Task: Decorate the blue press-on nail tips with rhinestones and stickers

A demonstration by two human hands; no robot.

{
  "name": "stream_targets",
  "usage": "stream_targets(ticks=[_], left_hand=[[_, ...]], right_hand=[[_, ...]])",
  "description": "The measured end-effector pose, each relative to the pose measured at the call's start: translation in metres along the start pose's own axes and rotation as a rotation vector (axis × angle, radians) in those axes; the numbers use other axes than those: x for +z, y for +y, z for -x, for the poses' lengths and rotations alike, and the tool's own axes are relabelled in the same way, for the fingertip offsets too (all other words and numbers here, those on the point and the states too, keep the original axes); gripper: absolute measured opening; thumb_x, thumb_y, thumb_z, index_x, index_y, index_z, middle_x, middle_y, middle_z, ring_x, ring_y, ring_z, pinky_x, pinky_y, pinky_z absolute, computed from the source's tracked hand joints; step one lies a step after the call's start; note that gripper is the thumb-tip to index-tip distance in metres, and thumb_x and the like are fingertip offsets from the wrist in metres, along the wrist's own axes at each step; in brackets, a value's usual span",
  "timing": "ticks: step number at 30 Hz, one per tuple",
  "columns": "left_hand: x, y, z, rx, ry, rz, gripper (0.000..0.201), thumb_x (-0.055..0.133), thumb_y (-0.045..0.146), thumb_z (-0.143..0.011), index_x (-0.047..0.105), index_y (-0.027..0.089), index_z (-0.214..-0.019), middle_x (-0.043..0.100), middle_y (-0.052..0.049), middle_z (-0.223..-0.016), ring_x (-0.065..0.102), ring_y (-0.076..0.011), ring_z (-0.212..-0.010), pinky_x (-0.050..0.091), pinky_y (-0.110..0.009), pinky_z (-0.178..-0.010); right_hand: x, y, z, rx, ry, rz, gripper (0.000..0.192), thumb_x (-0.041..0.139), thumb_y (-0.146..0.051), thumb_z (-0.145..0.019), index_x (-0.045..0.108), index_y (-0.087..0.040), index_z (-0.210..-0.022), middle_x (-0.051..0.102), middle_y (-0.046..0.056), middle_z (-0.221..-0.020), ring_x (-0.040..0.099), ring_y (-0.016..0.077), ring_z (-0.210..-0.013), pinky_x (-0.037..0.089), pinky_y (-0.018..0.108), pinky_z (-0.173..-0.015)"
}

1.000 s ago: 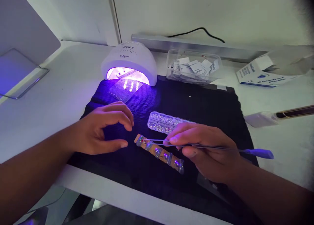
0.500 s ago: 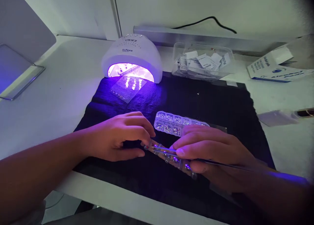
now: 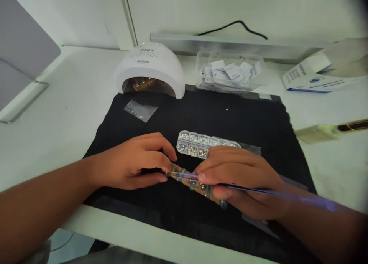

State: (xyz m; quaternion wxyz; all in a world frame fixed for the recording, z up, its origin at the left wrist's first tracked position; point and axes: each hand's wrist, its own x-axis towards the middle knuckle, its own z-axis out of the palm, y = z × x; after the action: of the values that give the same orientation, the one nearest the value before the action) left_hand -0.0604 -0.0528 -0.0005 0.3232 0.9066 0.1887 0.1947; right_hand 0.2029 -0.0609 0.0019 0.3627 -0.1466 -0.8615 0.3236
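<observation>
My right hand (image 3: 241, 179) is closed around blue-tinted tweezers (image 3: 184, 175), whose tips point left at a tiny red spot on the leftmost nail tip. Below them, a narrow strip with several glossy false nail tips (image 3: 193, 185) slants across the black cloth. My left hand (image 3: 140, 160) pinches the strip's left end between thumb and fingers. Just behind my right hand lies a clear compartment case (image 3: 191, 144) of small rhinestones, its right part hidden by the hand.
On the black cloth (image 3: 201, 114) lies a small clear packet (image 3: 140, 109). A white nail lamp (image 3: 149, 64) stands at the back, holding another strip. A clear bin (image 3: 230, 78) of paper packets, an opened carton (image 3: 313, 78) and a bottle (image 3: 319, 133) stand beyond.
The nail lamp's purple light has gone out. The view has shifted slightly, moving the scene a little left. Both hands keep nearly the same pose, with the tweezer tips at the leftmost nail tip.
</observation>
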Motion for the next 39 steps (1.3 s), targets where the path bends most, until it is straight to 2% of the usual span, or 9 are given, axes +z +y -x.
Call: stream_targets(ticks=[5,13,35,39], left_hand=[[0.0006,-0.0013,-0.0008,0.058,-0.004,-0.025,0.016,0.063,0.01,-0.088,0.056,0.021,-0.097,0.063,-0.006,-0.108,0.058,-0.017,-0.099,0.049,-0.033,-0.087],[-0.0009,-0.0001,0.0005,0.045,-0.03,-0.036,0.007,0.058,0.014,-0.092,0.059,0.02,-0.095,0.061,-0.007,-0.11,0.056,-0.0178,-0.098,0.048,-0.035,-0.085],[-0.0016,-0.0001,0.0004,0.057,-0.025,-0.078,0.008,0.057,0.014,-0.093,0.06,0.02,-0.096,0.062,-0.007,-0.11,0.056,-0.0184,-0.097,0.047,-0.036,-0.083],[-0.001,-0.0002,-0.0004,0.058,-0.016,-0.069,0.009,0.059,0.013,-0.092,0.058,0.02,-0.097,0.064,-0.007,-0.109,0.058,-0.0175,-0.096,0.048,-0.036,-0.082]], right_hand=[[0.0029,0.0018,0.0028,-0.005,0.046,-0.024,0.023,0.051,-0.031,-0.1,0.065,-0.015,-0.093,0.075,0.006,-0.081,0.071,0.0106,-0.079,0.056,0.024,-0.076],[0.0023,0.0014,0.0041,-0.014,0.046,-0.019,0.023,0.052,-0.03,-0.1,0.066,-0.013,-0.092,0.075,0.006,-0.081,0.071,0.0104,-0.079,0.056,0.023,-0.077],[0.0033,0.0013,0.0043,-0.006,0.064,-0.024,0.021,0.05,-0.031,-0.1,0.065,-0.016,-0.095,0.074,0.004,-0.082,0.071,0.0109,-0.08,0.056,0.025,-0.077],[0.0038,0.0023,0.0054,-0.008,0.065,-0.034,0.022,0.051,-0.03,-0.1,0.065,-0.013,-0.094,0.074,0.005,-0.082,0.071,0.0106,-0.082,0.055,0.023,-0.079]])
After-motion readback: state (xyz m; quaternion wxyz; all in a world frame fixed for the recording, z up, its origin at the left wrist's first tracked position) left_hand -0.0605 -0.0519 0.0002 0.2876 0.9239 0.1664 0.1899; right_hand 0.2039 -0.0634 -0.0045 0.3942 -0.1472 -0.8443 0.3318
